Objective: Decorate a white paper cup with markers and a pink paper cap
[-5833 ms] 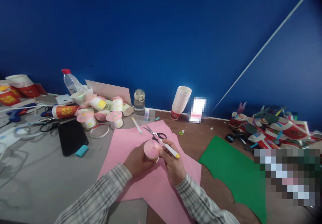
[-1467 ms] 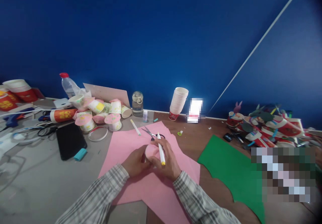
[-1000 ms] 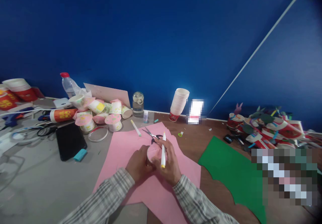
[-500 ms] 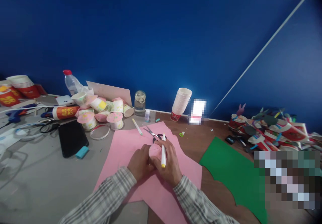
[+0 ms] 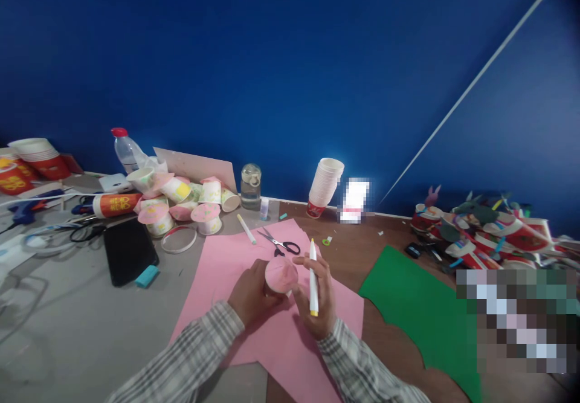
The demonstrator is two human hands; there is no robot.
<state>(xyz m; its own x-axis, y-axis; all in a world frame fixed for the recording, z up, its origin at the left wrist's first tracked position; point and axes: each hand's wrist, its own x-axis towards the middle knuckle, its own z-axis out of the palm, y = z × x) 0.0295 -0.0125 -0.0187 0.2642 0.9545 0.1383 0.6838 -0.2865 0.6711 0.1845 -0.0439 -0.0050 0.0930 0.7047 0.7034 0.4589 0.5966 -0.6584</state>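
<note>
My left hand (image 5: 252, 291) is wrapped round a paper cup topped with a pink paper cone (image 5: 281, 274), above pink paper sheets (image 5: 217, 276). Just right of the cup, my right hand (image 5: 319, 297) holds a white marker with yellow ends (image 5: 313, 282), its body tilted nearly upright across the fingers. The thumb and forefinger of that hand are close to the cone's right edge. Black-handled scissors (image 5: 281, 245) lie partly open on the pink sheets behind the cup. A second white marker (image 5: 246, 229) rests at the sheets' back left edge.
Pink-topped cups (image 5: 206, 217) are piled at the back left, beside a glass bottle (image 5: 251, 186) and a black phone (image 5: 130, 252). Stacked paper cups (image 5: 325, 186) stand behind. Green paper (image 5: 421, 318) lies to the right, below a heap of decorated red cups (image 5: 493, 240).
My right hand has moved right, off the pink cone, with the marker still in it. The cone and more of the scissors' handles now show.
</note>
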